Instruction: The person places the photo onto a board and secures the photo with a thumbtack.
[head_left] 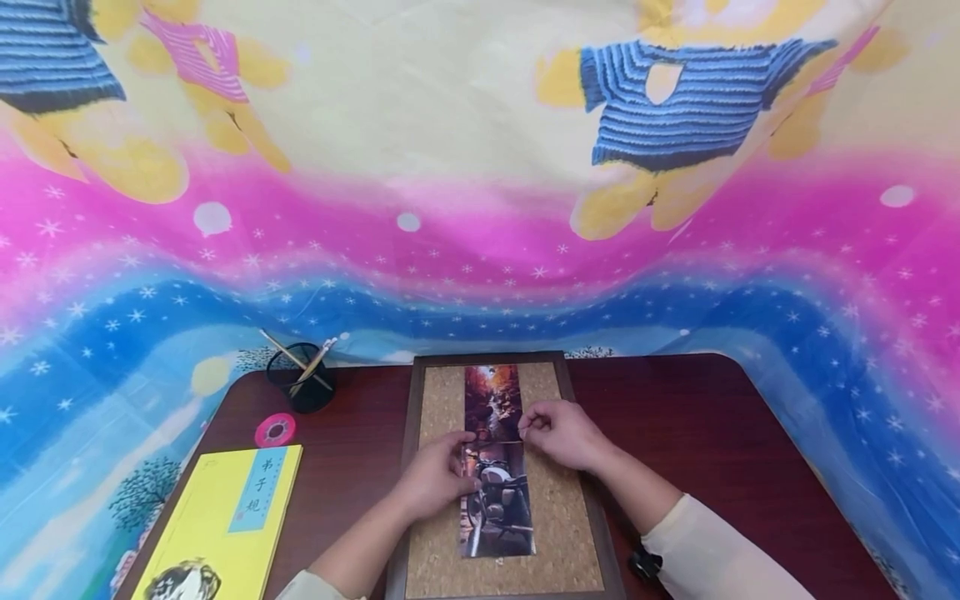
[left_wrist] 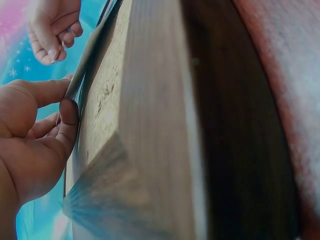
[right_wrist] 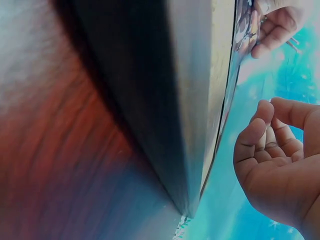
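Note:
A cork board (head_left: 562, 533) in a dark wooden frame lies on the table. On it, a photo of a stream among autumn trees (head_left: 492, 400) lies above a motorcycle photo (head_left: 501, 525), their edges meeting. My left hand (head_left: 435, 477) pinches the left edge of the motorcycle photo near its top, thumb on its face. In the left wrist view, that hand (left_wrist: 40, 135) holds the dark sheet edge raised a little off the cork. My right hand (head_left: 562, 433) is at the seam's right end, thumb and index fingertips together on a tiny pale thing; I cannot tell what it is.
Left of the board are a yellow book (head_left: 217, 517), a pink roll of tape (head_left: 275, 430) and a black mesh cup (head_left: 303, 383) with sticks in it. A small black object (head_left: 645, 564) sits by the right sleeve. A patterned cloth (head_left: 480, 250) hangs behind the table (head_left: 675, 417).

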